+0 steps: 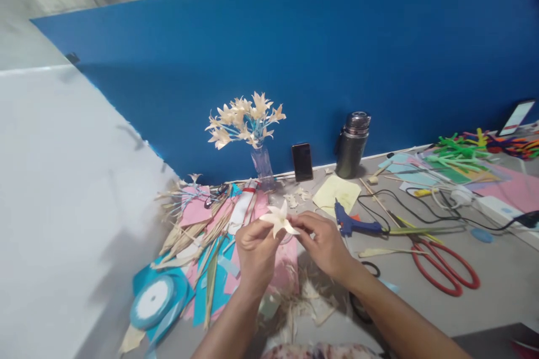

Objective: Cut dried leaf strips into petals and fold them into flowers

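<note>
A pale cream handmade flower with pointed, spread petals is held up between my two hands above the table. My left hand is closed around its left side and base, thumb near the petals. With fingers pinched, my right hand grips the flower's right side at a petal. The flower's underside is hidden by my fingers. Behind it, a clear vase holds a bunch of similar cream flowers on light blue stems. Petal scraps lie just beyond my hands.
To the right are a blue glue gun on its cord, red-handled scissors, a dark flask, a phone and green pipe cleaners. Left, a blue ribbon roll lies by dried husk strips. A blue panel stands behind.
</note>
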Action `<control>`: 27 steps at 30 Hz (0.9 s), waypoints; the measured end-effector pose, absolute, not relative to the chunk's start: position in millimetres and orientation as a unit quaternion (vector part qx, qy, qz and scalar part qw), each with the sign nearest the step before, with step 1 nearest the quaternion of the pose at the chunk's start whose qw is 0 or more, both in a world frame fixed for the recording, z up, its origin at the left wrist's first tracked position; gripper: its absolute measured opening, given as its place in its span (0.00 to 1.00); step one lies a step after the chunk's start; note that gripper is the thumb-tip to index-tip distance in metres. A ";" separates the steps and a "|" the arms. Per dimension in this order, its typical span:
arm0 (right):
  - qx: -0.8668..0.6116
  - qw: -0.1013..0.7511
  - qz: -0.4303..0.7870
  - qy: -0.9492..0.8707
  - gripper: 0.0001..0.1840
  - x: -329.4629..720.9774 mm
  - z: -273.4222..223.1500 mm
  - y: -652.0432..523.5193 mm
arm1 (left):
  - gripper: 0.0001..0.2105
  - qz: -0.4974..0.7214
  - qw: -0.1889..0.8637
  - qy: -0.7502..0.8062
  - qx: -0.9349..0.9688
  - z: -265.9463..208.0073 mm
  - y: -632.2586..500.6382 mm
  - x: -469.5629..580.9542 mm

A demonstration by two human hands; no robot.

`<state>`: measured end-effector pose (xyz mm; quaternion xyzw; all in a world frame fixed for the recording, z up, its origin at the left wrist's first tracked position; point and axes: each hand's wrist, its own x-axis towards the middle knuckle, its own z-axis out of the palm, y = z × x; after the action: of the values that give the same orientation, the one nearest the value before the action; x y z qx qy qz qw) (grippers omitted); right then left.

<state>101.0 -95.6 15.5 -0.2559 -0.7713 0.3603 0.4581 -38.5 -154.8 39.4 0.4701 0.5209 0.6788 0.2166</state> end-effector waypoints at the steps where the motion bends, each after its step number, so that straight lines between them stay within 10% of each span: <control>1: -0.254 0.460 0.356 -0.773 0.09 101.4 15.8 -95.7 | 0.03 0.680 0.204 0.513 0.483 42.1 -155.8 -37.8; 27: -0.319 0.488 0.374 -0.721 0.07 106.6 11.6 -76.0 | 0.13 0.462 0.346 0.596 0.558 3.9 -135.2 -29.1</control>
<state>106.6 -76.0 11.6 -0.3193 -0.7215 0.3739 0.4875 -29.1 -135.2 3.9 0.5578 0.5965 0.4619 0.3461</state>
